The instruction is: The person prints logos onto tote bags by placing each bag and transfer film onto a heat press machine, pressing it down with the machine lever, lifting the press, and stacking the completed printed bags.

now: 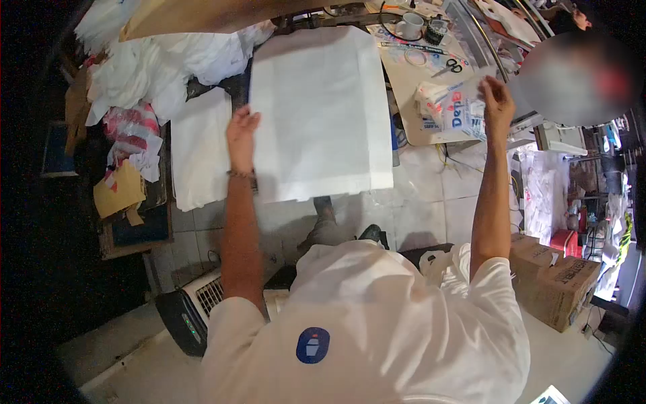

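A stack of white sheets or flat bags (316,114) lies in front of me on the work surface. Over its left edge is my left hand (241,138), slightly blurred, fingers loosely bent and apart, with nothing visible in them. Whether it touches the stack I cannot tell. My right hand (498,104) is raised on the right side, its fingers pinched at the upper edge of a translucent plastic bag (461,111) with blue and red print. More printed plastic lies bunched beside that bag on a beige board.
A second white stack (202,148) lies to the left, below a heap of white plastic (182,64). Scissors (449,67), a white mug (409,27) and a dark cup (436,31) are at the back right. Cardboard boxes (552,279) stand at right; another person is beyond.
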Demonstrator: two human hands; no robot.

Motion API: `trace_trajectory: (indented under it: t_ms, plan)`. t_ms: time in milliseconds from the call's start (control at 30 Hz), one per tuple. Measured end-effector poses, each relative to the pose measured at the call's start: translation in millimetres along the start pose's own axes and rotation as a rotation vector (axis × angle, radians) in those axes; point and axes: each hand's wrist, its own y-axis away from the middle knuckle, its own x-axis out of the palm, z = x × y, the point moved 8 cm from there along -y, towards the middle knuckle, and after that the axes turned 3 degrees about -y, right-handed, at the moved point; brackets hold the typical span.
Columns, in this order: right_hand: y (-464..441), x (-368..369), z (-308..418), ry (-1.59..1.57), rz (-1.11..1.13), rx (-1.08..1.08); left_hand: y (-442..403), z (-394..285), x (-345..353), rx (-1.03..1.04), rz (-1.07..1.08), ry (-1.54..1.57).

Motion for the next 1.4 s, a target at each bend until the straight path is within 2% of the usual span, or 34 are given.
trace_trajectory:
  t_ms: [33, 100, 200, 233, 267, 300, 333, 367, 400, 467, 533, 567, 600, 633, 700, 733, 767, 833, 900, 1033, 1233, 1400]
  plan:
    - [-1, 14, 15, 0.023, 0.046, -0.023, 2, 7, 15, -0.005, -0.030, -0.090]
    - [7, 40, 62, 0.180, 0.052, -0.198, 3, 28, 31, -0.078, -0.004, -0.096]
    - [24, 101, 105, 0.220, 0.281, -0.186, 0, 47, 25, -0.013, -0.025, -0.274]
    - [35, 124, 123, 0.118, 0.332, -0.227, -1, 49, 23, -0.014, -0.025, -0.274]
    - [44, 148, 121, 0.029, 0.361, -0.264, 0, 53, 20, -0.035, -0.027, -0.342]
    - [54, 178, 125, 0.190, 0.388, -0.368, 2, 56, 16, -0.057, -0.030, -0.409]
    - [68, 206, 133, 0.252, 0.458, -0.273, 6, 54, 15, -0.060, -0.030, -0.409]
    - [81, 237, 136, 0.215, 0.497, -0.293, 9, 45, 11, -0.005, -0.095, -0.508]
    - [98, 271, 131, 0.256, 0.466, -0.418, 12, 37, 7, 0.050, -0.160, -0.608]
    - [136, 335, 115, 0.229, 0.646, -0.307, 15, 33, 1, 0.119, -0.193, -0.585]
    - [174, 371, 113, 0.260, 0.712, -0.176, 18, 23, -5, 0.194, -0.223, -0.563]
    - [181, 371, 116, 0.259, 0.712, -0.175, 19, 26, -9, 0.085, -0.222, -0.475]
    - [186, 366, 126, 0.131, 0.643, -0.223, 19, 32, -12, -0.025, -0.219, -0.387]
    - [186, 361, 134, 0.004, 0.572, -0.268, 17, 30, -11, -0.029, -0.216, -0.390]
    - [170, 339, 115, 0.219, 0.516, -0.362, 16, 16, -5, 0.159, -0.189, -0.686]
    - [157, 325, 103, 0.368, 0.523, -0.382, 16, 9, 0, 0.153, -0.189, -0.687]
    - [147, 315, 72, 0.411, 0.468, -0.331, 14, 0, 18, 0.113, -0.109, -0.773]
    - [140, 286, 37, 0.511, 0.527, -0.356, 12, 4, 36, 0.070, -0.024, -0.859]
    - [142, 268, 37, 0.646, 0.580, -0.383, 13, -4, 63, 0.442, 0.060, -1.066]
    - [153, 246, 23, 0.669, 0.546, -0.346, 10, -2, 78, 0.451, 0.103, -1.089]
    - [157, 236, 22, 0.528, 0.494, -0.284, 2, 8, 73, 0.428, 0.187, -1.040]
    - [156, 233, 21, 0.465, 0.490, -0.281, 5, -16, 79, 0.468, 0.285, -1.005]
